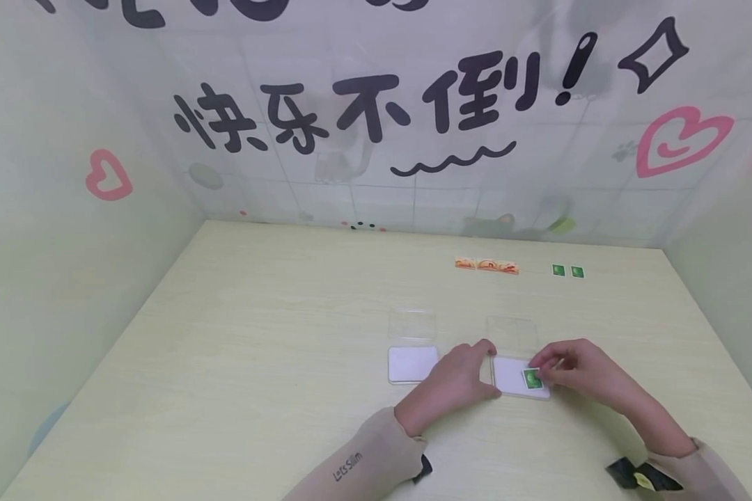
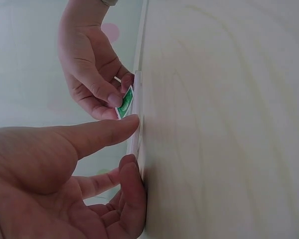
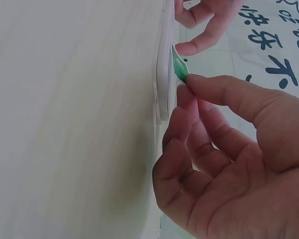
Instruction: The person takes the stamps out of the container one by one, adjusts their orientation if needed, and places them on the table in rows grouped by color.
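Note:
Between finger and thumb my right hand (image 1: 579, 369) pinches a small green stamp (image 1: 532, 379) with a white border, over the right part of a flat white rectangular box (image 1: 509, 374). In the right wrist view the stamp (image 3: 179, 67) is tilted, one edge close to the box's face; whether it touches cannot be made out. My left hand (image 1: 454, 379) grips the box's left end, thumb at the near edge and a finger at the far edge. A second white box (image 1: 409, 364) lies left of it, partly behind that hand.
Behind the boxes lie two clear plastic lids, a left lid (image 1: 412, 325) and a right lid (image 1: 512, 332). Farther back are a row of orange stamps (image 1: 487, 265) and two green stamps (image 1: 567, 271). Printed walls border the wooden table (image 1: 257, 348).

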`<state>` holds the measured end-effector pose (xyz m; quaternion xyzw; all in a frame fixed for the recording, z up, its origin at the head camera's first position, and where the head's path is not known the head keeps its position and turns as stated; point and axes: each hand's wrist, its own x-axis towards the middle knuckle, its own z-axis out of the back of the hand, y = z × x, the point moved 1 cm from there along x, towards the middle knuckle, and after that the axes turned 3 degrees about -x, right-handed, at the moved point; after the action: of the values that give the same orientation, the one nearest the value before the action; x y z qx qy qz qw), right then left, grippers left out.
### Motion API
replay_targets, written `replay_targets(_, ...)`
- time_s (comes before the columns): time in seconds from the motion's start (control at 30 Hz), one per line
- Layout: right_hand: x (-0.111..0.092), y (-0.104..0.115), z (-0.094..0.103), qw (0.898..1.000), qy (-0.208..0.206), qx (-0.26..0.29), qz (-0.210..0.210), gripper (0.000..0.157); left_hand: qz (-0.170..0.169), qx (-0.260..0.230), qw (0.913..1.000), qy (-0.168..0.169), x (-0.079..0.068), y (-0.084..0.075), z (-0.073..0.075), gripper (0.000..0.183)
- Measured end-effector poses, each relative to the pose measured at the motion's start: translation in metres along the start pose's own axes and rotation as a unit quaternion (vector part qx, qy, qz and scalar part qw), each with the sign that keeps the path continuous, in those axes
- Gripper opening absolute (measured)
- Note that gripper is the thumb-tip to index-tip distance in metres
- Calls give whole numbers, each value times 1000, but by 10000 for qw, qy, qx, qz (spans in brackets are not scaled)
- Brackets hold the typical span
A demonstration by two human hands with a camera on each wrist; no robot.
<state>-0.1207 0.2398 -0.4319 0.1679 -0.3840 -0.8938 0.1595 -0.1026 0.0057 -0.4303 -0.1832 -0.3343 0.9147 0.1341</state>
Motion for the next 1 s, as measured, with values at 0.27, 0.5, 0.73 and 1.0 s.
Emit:
replay_targets(0.27,2,0,2,9999,32,-112,-13,10,23,67,10000,-1,1,2,-1,55)
replay_targets(0.5,1,-1,5,9998,66,-126,-118,10,46,46,10000,12,0,1,-1,55)
replay_targets(0.73,-1,-4,8,9998,7,-174,-86,11,69,68,10000,5,0,-1,-1,55)
replay_targets(1.0,-1,-1,12,9999,-40,-112,-116,11,15,99,9999,-12,1,0,-1,56)
